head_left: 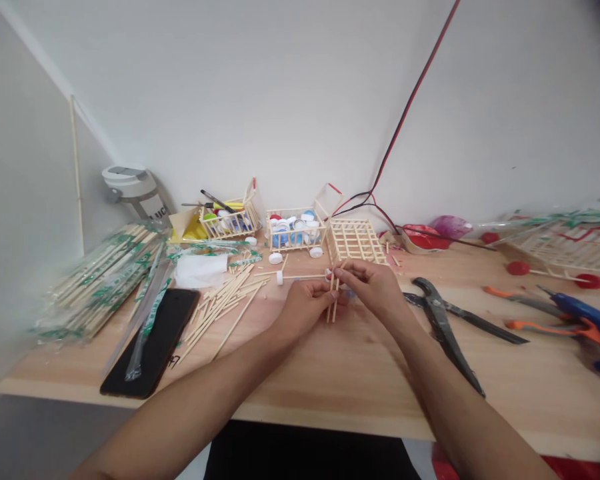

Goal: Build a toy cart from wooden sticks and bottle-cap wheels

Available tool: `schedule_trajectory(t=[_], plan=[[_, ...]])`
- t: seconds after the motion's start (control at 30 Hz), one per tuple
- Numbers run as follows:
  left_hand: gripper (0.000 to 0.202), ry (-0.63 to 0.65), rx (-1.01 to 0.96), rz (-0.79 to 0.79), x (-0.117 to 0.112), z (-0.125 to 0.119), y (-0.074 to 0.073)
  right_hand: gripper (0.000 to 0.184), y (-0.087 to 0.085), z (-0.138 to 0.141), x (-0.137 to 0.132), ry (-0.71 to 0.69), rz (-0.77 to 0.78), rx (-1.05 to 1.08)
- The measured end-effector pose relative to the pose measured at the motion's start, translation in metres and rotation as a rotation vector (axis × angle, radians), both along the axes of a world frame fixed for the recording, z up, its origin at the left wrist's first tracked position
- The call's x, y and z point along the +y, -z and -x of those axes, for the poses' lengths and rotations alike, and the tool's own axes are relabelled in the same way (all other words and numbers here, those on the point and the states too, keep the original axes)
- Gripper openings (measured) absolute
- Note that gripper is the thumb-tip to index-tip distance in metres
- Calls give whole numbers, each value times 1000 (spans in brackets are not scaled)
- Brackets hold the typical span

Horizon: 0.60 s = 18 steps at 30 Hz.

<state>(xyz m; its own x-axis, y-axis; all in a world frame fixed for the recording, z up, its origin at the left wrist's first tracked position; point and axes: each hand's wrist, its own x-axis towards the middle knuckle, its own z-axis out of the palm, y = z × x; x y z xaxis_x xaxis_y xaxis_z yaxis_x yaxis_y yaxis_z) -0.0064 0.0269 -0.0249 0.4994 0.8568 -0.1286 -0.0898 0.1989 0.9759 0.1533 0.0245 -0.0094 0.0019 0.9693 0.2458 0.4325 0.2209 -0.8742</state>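
In the middle of the table, my left hand [307,303] has its fingers closed around thin wooden sticks [335,310], two of which point down side by side. The upper part of these sticks is pinched by my right hand [370,283], its thumb and forefinger together. Just behind my fingers lies a stick axle [305,276] with a white bottle cap [279,277] on its left end. A wooden stick grid basket [357,241] stands right behind my right hand. My fingers hide part of the sticks and whatever is directly beneath them.
Loose sticks [225,303] and a black phone [153,347] lie to the left, beside bagged sticks [105,280]. Two small stick carts stand at the back, one full of bottle caps [293,230]. Pliers [443,333] and a blue glue gun [585,327] lie on the right.
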Motion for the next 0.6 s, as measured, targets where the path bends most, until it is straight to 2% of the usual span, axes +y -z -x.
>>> schedule_trajectory(t=[0.27, 0.43, 0.6], plan=[[24, 7, 13, -2, 0, 0, -3, 26, -3, 3, -1, -41, 50, 116], [18, -13, 46, -35, -1, -1, -4, 27, -2, 2, -1, -40, 45, 92], [18, -11, 45, -16, -2, -1, -3, 29, 0, 0, -1, -11, 11, -22]])
